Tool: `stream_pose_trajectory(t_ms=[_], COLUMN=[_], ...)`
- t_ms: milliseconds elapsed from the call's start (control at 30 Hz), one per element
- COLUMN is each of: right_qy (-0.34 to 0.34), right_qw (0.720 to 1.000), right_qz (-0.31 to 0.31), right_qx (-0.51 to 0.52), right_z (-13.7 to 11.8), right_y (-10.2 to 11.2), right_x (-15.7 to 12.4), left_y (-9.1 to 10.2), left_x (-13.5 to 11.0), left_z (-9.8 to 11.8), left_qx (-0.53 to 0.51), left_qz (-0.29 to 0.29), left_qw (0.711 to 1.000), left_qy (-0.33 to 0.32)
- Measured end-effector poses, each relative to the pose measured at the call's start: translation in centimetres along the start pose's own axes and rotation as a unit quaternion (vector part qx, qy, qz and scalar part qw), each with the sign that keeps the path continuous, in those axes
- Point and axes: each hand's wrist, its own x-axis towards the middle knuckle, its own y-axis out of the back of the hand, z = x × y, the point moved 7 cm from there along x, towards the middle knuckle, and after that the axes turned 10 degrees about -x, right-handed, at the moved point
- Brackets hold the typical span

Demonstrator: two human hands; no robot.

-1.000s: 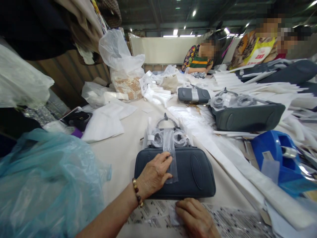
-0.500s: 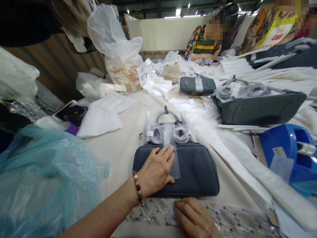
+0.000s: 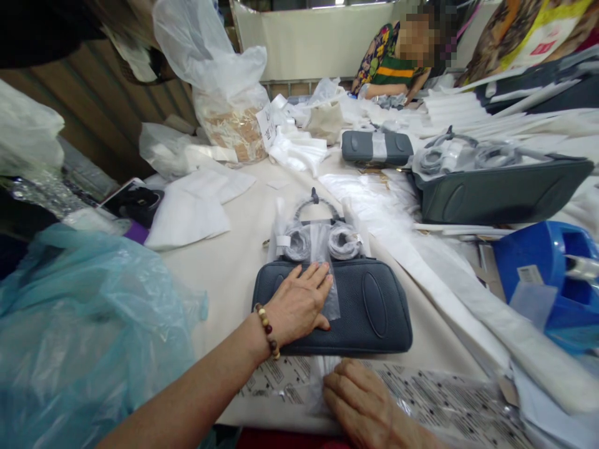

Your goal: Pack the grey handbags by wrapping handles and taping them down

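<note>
A dark blue-grey handbag point(image 3: 346, 321) lies on the cream table in front of me. Its arched handle point(image 3: 316, 206) and two plastic-wrapped coiled straps point(image 3: 344, 241) rest at its far side. My left hand point(image 3: 302, 305), with a beaded bracelet at the wrist, presses flat on the bag, fingers stretched over a translucent plastic strip point(image 3: 333, 299). Close to the bag's near edge, my right hand point(image 3: 358, 396) has its fingers curled on a bunched translucent plastic strip point(image 3: 321, 380). Under that hand lies printed clear film point(image 3: 421, 399).
Blue plastic point(image 3: 93, 330) is heaped at the left. To the right are a blue tape dispenser point(image 3: 538, 274), long white foam strips point(image 3: 449, 305) and a larger dark bag point(image 3: 505, 190). A smaller wrapped bag point(image 3: 360, 146) lies farther back. A co-worker point(image 3: 393, 68) leans over the far side.
The view has tipped down slightly. My left hand stays flat on the bag. Between my right hand and the bag's near edge, the plastic strip now shows more and looks gathered.
</note>
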Motion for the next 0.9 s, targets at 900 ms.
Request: stream_pose_trajectory(t_ms=[900], right_qy=[-0.152], right_qw=[0.982], right_qz=[0.114], right_qx=[-0.013], right_z=[7.5], right_y=[0.2], right_x=[3.6], left_y=[-1.1], left_x=[-2.7], left_z=[-0.5], left_qx=[-0.094], left_qz=[0.069], left_qw=[0.99], left_qy=[-0.085])
